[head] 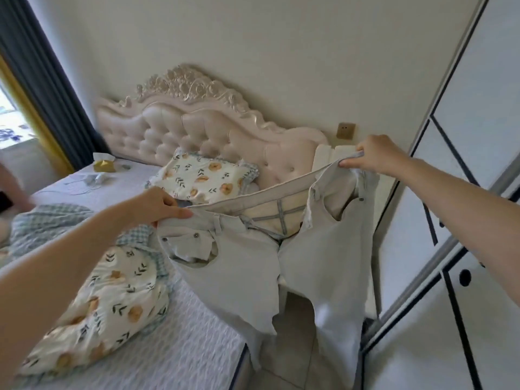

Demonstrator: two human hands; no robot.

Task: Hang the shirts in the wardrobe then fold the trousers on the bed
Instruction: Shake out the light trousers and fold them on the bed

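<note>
- Hanging in the air between the bed (183,347) and the wardrobe (464,192), the pale trousers (247,277) are being held up by the waistband (253,198). The front is facing the camera and the legs are dropping past the mattress edge toward the tiled floor (292,361).
- The left hand (157,205) is being clamped on the near end of the waistband, thumb on top and fingers curled beneath. The right hand (377,157) is being pinched on the far end, higher up, so the band is being stretched taut on a slant.
- This wide grip is judged to be opening the garment flat and letting the legs fall straight before it is laid on the bed for folding.
- The fabric is being seen as very light washed denim, softly creased. The fly is lying undone, with pocket lining and crossed grey-blue tape showing inside. One front pocket is gaping below a metal rivet.
- The lower legs are hanging unevenly, and whether one is being doubled behind cannot be told.
- A crumpled floral duvet (107,305) is lying on the bed just left of the trousers, and a matching pillow (202,178) is leaning against the tufted headboard (197,122).
- No shirts are being shown, so the folding stage is judged to be starting.
</note>
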